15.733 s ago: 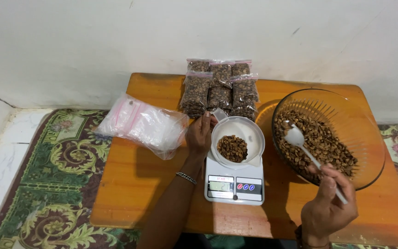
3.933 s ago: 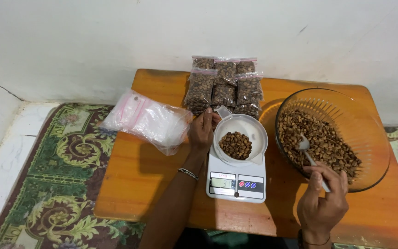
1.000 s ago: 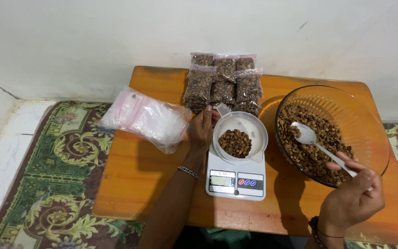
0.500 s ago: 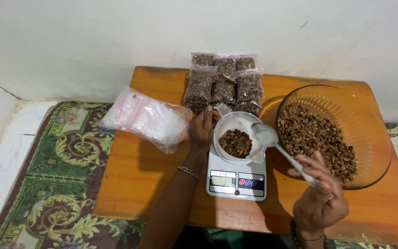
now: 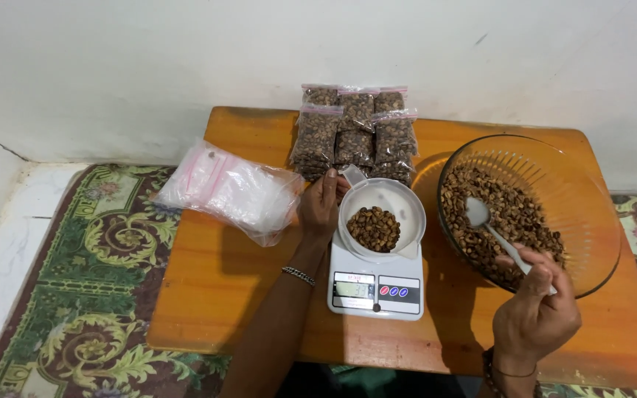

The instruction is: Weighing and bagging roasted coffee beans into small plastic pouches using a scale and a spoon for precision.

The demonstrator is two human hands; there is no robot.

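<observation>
Right hand [image 5: 536, 317], fingers closed on white spoon [image 5: 478, 213]: moved back from scale bowl [image 5: 381, 219] into glass bowl [image 5: 528, 214] at right; another scoop underway. Left hand [image 5: 320, 206], fingers curled, steadied scale bowl.

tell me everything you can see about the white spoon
The white spoon looks like plastic, with a rounded bowl and a long, slim handle. The right hand grips the handle's end. It slants up and to the left, its bowl inside the glass bowl, at or just above the brown beans. Whether it carries any beans cannot be told.
</observation>
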